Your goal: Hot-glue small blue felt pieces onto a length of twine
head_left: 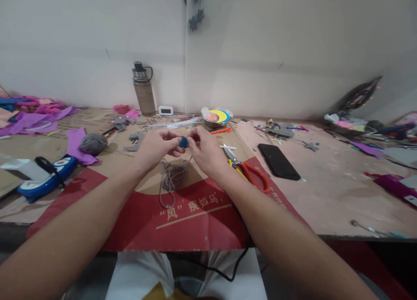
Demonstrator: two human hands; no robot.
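Observation:
A small blue piece [183, 142], perhaps felt, is pinched between my two hands above the middle of the work surface; its exact kind is too small to make out. My left hand [159, 144] grips its left side with thumb and fingers. On the other side, my right hand [204, 147] pinches its right edge. Below them a loose tangle of grey cord [174, 178] lies on the cardboard, and a strand runs up toward my right hand. Orange-handled scissors [252, 174] rest beside my right forearm.
A black phone [279, 161] lies to the right. At the left are a grey yarn ball [93, 143], purple felt [76, 141] and a blue-and-white device [48, 178]. A bottle [144, 91], a small white clock [166, 110] and a bowl [216, 123] stand near the wall.

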